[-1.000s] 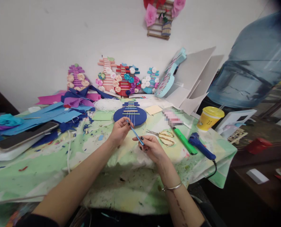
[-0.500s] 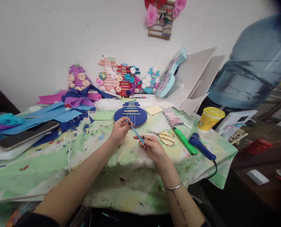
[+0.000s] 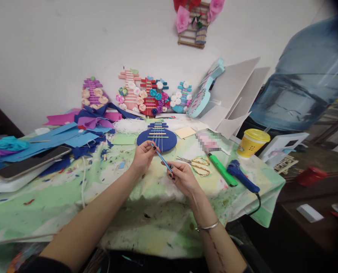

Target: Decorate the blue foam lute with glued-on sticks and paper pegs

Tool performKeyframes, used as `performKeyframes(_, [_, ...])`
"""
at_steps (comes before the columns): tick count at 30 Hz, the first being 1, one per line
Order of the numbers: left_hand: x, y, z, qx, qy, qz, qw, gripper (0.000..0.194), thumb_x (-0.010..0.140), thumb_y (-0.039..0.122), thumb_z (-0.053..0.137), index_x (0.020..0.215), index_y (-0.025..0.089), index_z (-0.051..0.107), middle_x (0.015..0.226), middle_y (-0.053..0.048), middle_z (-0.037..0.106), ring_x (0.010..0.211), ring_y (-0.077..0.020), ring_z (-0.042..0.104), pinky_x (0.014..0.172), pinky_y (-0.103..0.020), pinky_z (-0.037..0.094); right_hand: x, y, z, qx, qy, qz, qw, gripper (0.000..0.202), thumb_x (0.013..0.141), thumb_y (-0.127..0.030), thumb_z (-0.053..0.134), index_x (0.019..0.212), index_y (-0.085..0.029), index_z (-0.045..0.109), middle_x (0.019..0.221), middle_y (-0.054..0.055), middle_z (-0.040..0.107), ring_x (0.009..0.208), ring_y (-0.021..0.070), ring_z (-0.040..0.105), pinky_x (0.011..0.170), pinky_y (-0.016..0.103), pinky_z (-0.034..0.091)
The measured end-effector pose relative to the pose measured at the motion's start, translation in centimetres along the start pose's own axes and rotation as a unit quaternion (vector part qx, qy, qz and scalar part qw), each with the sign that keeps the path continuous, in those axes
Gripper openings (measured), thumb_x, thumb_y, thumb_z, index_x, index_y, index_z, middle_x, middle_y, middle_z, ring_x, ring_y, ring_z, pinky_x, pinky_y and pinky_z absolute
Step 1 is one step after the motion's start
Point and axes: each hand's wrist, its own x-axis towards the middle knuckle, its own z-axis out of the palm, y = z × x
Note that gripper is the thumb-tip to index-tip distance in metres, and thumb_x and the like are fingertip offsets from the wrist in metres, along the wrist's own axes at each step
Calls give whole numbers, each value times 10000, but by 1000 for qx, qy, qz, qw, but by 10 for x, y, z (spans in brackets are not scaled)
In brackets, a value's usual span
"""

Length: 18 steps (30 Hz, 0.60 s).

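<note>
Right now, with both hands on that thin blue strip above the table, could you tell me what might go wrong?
1. The thin blue strip is pinched only at its ends by the left hand and right hand; it could bend or slip.
2. The gold scissors lie just beside the right hand, so a sideways move might knock them.
3. The blue glue gun lies near the table edge with its cord hanging over; a snag could pull it off.

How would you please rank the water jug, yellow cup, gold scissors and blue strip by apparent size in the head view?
1. Water jug
2. Yellow cup and gold scissors, too alike
3. Blue strip
</note>
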Motion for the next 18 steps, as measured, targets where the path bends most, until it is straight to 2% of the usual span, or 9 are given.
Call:
performKeyframes(4, [1, -1, -1, -5, 6, 4, 1000, 278, 603, 220, 758, 751, 150, 533, 602, 3, 621, 589, -100, 564, 615, -225, 435, 1, 0, 0, 3, 19, -8, 1000, 318, 683, -310, 685, 936, -119, 702, 551, -14, 476, 526, 80, 353, 505, 242, 223])
performKeyframes(9, [1, -1, -2, -13, -2, 3, 1000, 250, 627, 201, 740, 768, 154, 539, 623, -1, 631, 621, -102, 573, 649, -231, 440, 1, -3, 4, 30, 39, -5, 999, 233, 678, -256, 667, 864, -124, 711, 541, -13, 480, 517, 83, 327, 507, 251, 219])
performKeyframes(18, [0, -1, -1, -6, -17, 2, 1000, 278, 630, 239, 751, 774, 157, 529, 622, -1, 634, 613, -104, 575, 647, -235, 446, 0, -6, 5, 31, 18, 14, 999, 215, 702, -261, 641, 850, -118, 703, 472, -33, 426, 500, 89, 275, 498, 261, 225])
